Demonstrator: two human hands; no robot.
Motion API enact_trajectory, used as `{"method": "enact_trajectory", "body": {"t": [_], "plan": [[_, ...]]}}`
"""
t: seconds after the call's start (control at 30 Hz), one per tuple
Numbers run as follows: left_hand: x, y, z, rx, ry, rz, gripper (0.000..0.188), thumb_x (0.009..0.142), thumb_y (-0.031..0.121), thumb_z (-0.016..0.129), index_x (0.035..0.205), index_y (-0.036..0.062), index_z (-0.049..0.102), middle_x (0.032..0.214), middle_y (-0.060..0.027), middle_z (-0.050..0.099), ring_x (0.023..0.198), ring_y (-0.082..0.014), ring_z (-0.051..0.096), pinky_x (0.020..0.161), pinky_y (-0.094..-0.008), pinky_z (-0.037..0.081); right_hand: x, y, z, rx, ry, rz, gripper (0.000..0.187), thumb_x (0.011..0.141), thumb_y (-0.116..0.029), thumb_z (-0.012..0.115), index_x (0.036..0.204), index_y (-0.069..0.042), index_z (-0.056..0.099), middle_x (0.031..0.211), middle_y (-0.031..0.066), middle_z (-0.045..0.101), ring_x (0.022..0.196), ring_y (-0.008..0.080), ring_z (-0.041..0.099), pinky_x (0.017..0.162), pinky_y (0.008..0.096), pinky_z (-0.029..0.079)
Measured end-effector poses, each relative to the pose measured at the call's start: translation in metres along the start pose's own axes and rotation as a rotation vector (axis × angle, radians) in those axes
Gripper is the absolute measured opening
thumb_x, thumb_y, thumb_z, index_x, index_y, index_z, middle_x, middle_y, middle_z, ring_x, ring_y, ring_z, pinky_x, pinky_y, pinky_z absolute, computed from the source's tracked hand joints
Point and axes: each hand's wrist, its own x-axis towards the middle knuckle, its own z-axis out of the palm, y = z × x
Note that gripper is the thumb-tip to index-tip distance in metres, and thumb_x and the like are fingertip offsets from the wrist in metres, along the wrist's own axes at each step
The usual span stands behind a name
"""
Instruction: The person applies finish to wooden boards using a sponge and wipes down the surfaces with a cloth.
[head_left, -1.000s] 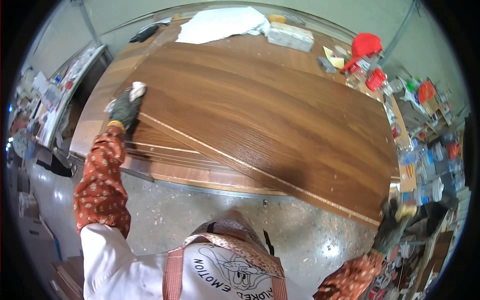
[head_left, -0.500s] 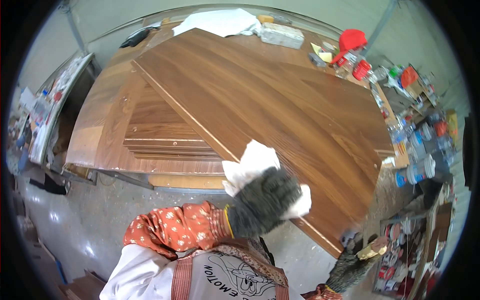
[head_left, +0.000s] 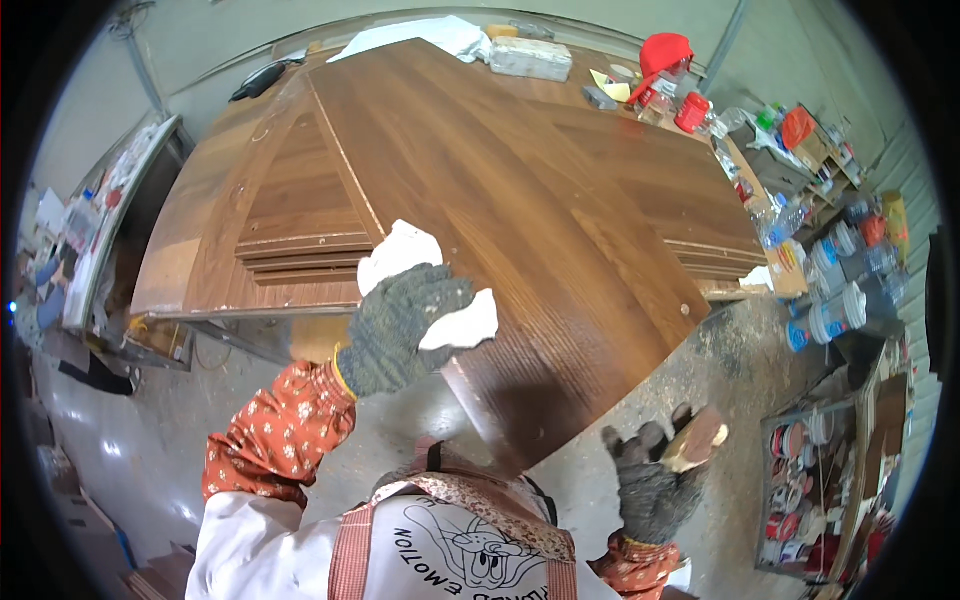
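A large brown wood-grain panel [head_left: 520, 210] lies slanted over a stack of similar boards [head_left: 300, 215], its near end sticking out past the table toward me. My left hand [head_left: 400, 325], in a dark grey knit glove, is closed on a crumpled white cloth [head_left: 402, 250] at the panel's left edge. Part of the cloth also shows on the other side of the glove. To the right of the panel's near end, my right hand [head_left: 655, 480], gloved too, grips a small brown and cream block [head_left: 695, 440]. It is apart from the panel.
More boards [head_left: 720, 262] are stacked under the panel's right side. At the table's back are a white sheet [head_left: 420, 40], a pale wrapped block [head_left: 530, 60], and a red cap [head_left: 665, 58]. Bottles and tubs [head_left: 835, 315] stand at right, above a shelf of cans [head_left: 790, 490].
The panel has turned clockwise, its near end swinging left. My left hand has moved left and farther away with the cloth. My right hand has come off the near corner, block still held.
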Motion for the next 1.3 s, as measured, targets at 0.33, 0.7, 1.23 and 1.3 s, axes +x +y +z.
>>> {"method": "enact_trajectory", "body": {"t": [0.33,0.7,1.23,1.3], "plan": [[-0.023,0.129,0.021,-0.193,-0.018,-0.258,0.042,0.073,0.027,0.067,0.111,0.0108,0.062,0.119,-0.0122,0.060,0.109,-0.0313,0.056,0.098,-0.0455,0.040,0.146,-0.064,-0.062,0.490,-0.491,0.210,0.049,0.089,-0.031,0.059,0.131,-0.010,0.046,0.124,0.0180,0.054,0.110,0.0336,0.052,0.104,0.0600,0.027],[-0.012,0.196,0.037,-0.737,0.725,-1.361,0.051,0.073,0.019,0.075,0.115,-0.0018,0.054,0.103,-0.0103,0.058,0.091,-0.0177,0.057,0.081,-0.0298,0.049,0.238,-0.056,-0.030,0.188,-0.740,0.182,0.038,0.091,-0.030,0.057,0.122,-0.009,0.052,0.109,0.0116,0.060,0.099,0.0278,0.056,0.096,0.0548,0.038],[-0.042,0.150,0.062,-0.808,0.583,-1.232,0.065,0.069,0.016,0.081,0.124,0.0006,0.050,0.107,-0.0045,0.060,0.094,-0.0143,0.056,0.083,-0.0329,0.049,0.190,-0.046,0.103,-0.858,-1.091,-0.503,0.046,0.084,-0.006,0.063,0.126,-0.001,0.047,0.117,0.0099,0.056,0.107,0.0191,0.055,0.094,0.0316,0.045],[-0.066,0.120,0.043,-0.917,0.686,-1.322,0.064,0.070,0.016,0.080,0.125,0.0010,0.050,0.110,-0.0050,0.058,0.100,-0.0134,0.053,0.085,-0.0309,0.048,0.181,-0.028,0.135,-0.915,-1.157,-0.547,0.046,0.084,-0.006,0.064,0.126,-0.002,0.047,0.116,0.0099,0.057,0.107,0.0194,0.056,0.093,0.0318,0.045]]}}
